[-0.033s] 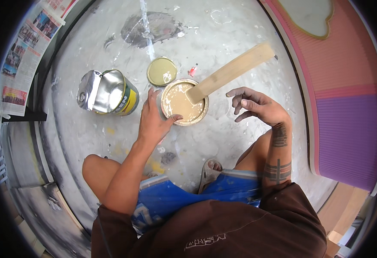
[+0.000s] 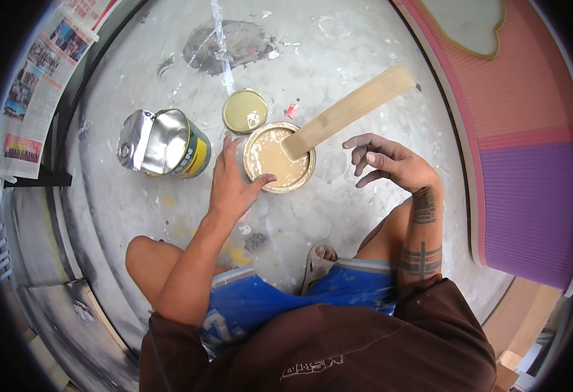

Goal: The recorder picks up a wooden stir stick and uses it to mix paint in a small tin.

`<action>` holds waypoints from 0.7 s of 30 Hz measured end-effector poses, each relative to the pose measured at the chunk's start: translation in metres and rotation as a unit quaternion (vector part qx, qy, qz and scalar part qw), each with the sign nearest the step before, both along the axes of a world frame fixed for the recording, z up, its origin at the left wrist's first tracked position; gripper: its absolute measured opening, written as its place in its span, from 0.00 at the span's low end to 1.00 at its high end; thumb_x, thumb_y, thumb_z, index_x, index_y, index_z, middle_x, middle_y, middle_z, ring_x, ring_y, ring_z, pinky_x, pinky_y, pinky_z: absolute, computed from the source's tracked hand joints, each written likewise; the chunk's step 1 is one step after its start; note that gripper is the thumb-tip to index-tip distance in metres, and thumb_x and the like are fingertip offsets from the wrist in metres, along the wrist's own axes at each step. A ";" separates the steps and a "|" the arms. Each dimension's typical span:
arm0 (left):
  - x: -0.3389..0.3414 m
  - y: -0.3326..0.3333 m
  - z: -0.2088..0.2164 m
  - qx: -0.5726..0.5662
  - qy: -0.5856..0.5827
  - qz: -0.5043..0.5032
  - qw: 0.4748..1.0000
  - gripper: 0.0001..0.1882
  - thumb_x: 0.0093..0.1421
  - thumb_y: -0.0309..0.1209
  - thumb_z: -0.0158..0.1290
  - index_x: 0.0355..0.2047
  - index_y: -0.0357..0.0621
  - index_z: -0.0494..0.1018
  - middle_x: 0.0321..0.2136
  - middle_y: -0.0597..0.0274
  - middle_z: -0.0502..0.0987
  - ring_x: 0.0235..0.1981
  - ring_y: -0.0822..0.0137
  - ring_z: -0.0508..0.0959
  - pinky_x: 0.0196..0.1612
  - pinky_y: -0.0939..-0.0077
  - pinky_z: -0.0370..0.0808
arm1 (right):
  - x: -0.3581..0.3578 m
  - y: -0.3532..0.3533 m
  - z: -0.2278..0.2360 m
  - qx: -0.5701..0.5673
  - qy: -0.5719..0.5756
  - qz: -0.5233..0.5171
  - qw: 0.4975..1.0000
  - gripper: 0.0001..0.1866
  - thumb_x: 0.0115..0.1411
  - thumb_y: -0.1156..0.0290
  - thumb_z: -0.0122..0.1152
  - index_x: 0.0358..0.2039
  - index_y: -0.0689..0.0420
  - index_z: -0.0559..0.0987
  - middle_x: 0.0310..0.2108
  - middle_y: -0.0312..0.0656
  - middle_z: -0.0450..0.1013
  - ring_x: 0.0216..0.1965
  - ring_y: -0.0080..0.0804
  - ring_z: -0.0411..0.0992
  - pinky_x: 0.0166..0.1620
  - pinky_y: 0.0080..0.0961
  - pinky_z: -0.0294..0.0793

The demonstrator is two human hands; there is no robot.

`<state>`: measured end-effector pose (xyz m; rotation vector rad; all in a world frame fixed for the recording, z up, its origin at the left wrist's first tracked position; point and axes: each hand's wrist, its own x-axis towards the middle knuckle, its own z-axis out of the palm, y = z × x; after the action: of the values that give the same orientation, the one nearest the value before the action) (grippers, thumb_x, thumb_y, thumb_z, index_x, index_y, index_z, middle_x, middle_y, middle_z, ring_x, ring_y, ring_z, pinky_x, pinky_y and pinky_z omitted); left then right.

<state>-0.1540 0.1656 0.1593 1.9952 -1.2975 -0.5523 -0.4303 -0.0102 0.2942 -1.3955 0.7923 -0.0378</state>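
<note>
A round can of beige paint [image 2: 276, 171] stands on the floor in front of me. My left hand [image 2: 231, 179] grips its left side, fingers along the outer wall and thumb over the near rim. A flat wooden stick [image 2: 358, 108] leans in the can, its lower end in the paint and its other end reaching up to the right. To the right of the can my right hand [image 2: 387, 161] hovers with loosely bent, spread, grey-smudged fingers. It holds nothing and is apart from the stick.
Behind the can lies a round lid [image 2: 245, 110]. An opened metal tin [image 2: 180, 145] with its top bent back stands at the left. Beside the stick is a small red scrap [image 2: 291, 110]. A pink and purple ribbed panel [image 2: 528, 202] borders the right; newspaper [image 2: 45, 72] hangs at the far left.
</note>
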 end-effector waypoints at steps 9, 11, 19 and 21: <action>0.015 -0.010 -0.005 -0.076 0.010 0.074 0.994 0.41 0.68 0.48 0.53 0.68 0.30 0.51 0.66 0.34 0.61 0.66 0.39 0.62 0.68 0.52 0.59 | -0.006 -0.009 -0.016 0.064 -0.069 0.042 0.995 0.24 0.70 0.58 0.57 0.62 0.55 0.70 0.41 0.38 0.70 0.44 0.30 0.74 0.50 0.37 0.83; 0.013 -0.009 -0.010 -0.093 -0.014 0.101 0.990 0.34 0.74 0.47 0.42 0.67 0.31 0.55 0.61 0.34 0.66 0.63 0.42 0.68 0.66 0.55 0.62 | -0.006 -0.012 -0.028 0.162 -0.143 0.041 0.975 0.27 0.70 0.58 0.57 0.64 0.56 0.66 0.45 0.42 0.71 0.44 0.33 0.75 0.48 0.42 0.83; 0.010 0.003 -0.003 -0.038 0.030 0.104 0.993 0.36 0.75 0.48 0.39 0.68 0.26 0.50 0.64 0.29 0.61 0.65 0.36 0.63 0.68 0.51 0.58 | -0.007 -0.020 -0.041 0.270 -0.283 0.034 0.920 0.35 0.67 0.57 0.59 0.68 0.56 0.57 0.52 0.53 0.68 0.45 0.43 0.76 0.45 0.48 0.83; 0.012 0.002 0.001 -0.023 0.043 0.107 0.993 0.36 0.75 0.48 0.39 0.68 0.26 0.50 0.64 0.29 0.61 0.65 0.36 0.63 0.68 0.51 0.58 | -0.002 -0.019 -0.035 0.293 -0.275 0.036 0.915 0.36 0.67 0.58 0.60 0.69 0.56 0.55 0.54 0.56 0.67 0.47 0.47 0.76 0.45 0.49 0.83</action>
<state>-0.1425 0.1677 0.1608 2.0186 -1.0197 -0.4944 -0.4320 -0.0297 0.2590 -0.7744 0.2392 -0.1191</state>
